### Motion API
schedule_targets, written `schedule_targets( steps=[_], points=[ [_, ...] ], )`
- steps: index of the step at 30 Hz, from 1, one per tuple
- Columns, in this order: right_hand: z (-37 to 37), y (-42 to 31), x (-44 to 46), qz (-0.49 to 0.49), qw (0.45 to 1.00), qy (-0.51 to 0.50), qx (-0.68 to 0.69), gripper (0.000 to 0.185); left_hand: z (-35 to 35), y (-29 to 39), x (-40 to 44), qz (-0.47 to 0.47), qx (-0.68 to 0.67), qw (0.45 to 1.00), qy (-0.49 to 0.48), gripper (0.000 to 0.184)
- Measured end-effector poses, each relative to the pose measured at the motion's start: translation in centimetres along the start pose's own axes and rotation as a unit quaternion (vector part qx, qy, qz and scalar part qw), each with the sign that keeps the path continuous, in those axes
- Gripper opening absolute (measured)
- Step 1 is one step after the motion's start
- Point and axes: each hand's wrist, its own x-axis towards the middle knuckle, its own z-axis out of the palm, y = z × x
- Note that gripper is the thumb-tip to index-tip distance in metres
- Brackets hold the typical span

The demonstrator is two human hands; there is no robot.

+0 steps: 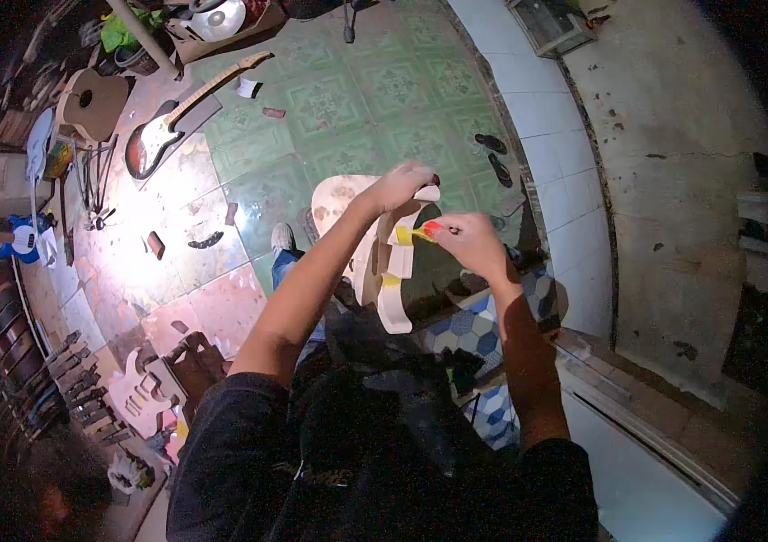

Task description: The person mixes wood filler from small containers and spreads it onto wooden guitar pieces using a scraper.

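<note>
A pale, unpainted wooden guitar body (337, 200) stands tilted in front of my lap, its curved edge turned to the right. My left hand (402, 187) is closed over the top of the body at one end. My right hand (470, 239) pinches a small red-and-yellow piece (432, 228) against that edge; its exact kind is too small to make out. Yellow patches (391, 280) show along the edge, near the right hand and lower down. Part of the body's face is hidden behind my left forearm.
A sunburst electric guitar (151, 144) lies on the tiled floor at upper left, near an acoustic guitar body (92, 102). Black sandals (499, 168) lie by the right step. A pinkish guitar body (142, 395) and a rack with several dark pieces stand at lower left.
</note>
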Motion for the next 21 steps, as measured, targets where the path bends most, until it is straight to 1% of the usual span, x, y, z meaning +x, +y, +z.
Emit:
schedule_targets(
  steps=[1, 2, 3, 4, 5, 6, 9, 11, 13, 15, 18, 20, 21],
  points=[
    [0.7, 0.4, -0.1, -0.001, 1.0, -0.003, -0.001, 0.021, -0.5, 0.6, 0.1, -0.025, 0.0, 0.999, -0.025, 0.029],
    [1.5, 1.1, -0.2, -0.043, 0.999, 0.026, -0.005, 0.02, -0.8, 1.1, 0.1, -0.05, -0.002, 0.997, -0.051, 0.029],
    [2.1, 1.5, -0.1, -0.086, 0.995, 0.057, -0.009, 0.02, -0.6, 0.9, 0.1, -0.051, -0.002, 0.997, -0.05, 0.029],
    [2.4, 1.2, 0.0, -0.085, 0.995, 0.057, -0.01, 0.02, -0.1, 0.3, 0.0, -0.032, -0.016, 0.999, -0.036, 0.029],
    [2.8, 0.8, 0.2, -0.135, 0.987, 0.073, -0.041, 0.02, 0.3, -0.3, 0.0, -0.014, -0.031, 0.999, -0.022, 0.029],
    [3.0, 0.5, 0.4, -0.184, 0.976, 0.089, -0.072, 0.02, 0.7, -0.9, 0.0, -0.014, -0.031, 0.999, -0.021, 0.029],
    [3.9, 1.0, 0.9, -0.198, 0.973, 0.06, -0.106, 0.022, 1.0, -0.8, 0.0, -0.03, -0.06, 0.997, -0.023, 0.03],
    [3.7, 0.7, 1.0, -0.197, 0.973, 0.04, -0.112, 0.022, 0.2, 0.8, -0.1, 0.03, -0.006, 0.999, 0.043, 0.023],
    [4.0, 0.9, 0.8, -0.196, 0.973, 0.019, -0.119, 0.021, -0.2, 1.2, -0.1, 0.026, -0.015, 0.999, 0.037, 0.023],
    [4.6, 1.9, 0.7, -0.17, 0.979, 0.011, -0.11, 0.02, -0.1, 1.2, 0.0, 0.025, -0.023, 0.999, 0.032, 0.023],
    [4.2, 1.3, 0.9, -0.153, 0.984, -0.013, -0.091, 0.019, 0.2, 1.0, -0.3, 0.044, -0.022, 0.997, 0.06, 0.023],
    [4.1, 1.4, 1.1, -0.163, 0.983, -0.021, -0.077, 0.019, -0.4, 1.5, -0.3, -0.05, -0.039, 0.998, -0.012, 0.028],
    [4.0, 1.5, 1.2, -0.173, 0.982, -0.029, -0.064, 0.019, -0.5, 1.6, -0.2, -0.05, -0.04, 0.998, -0.013, 0.028]
  ],
)
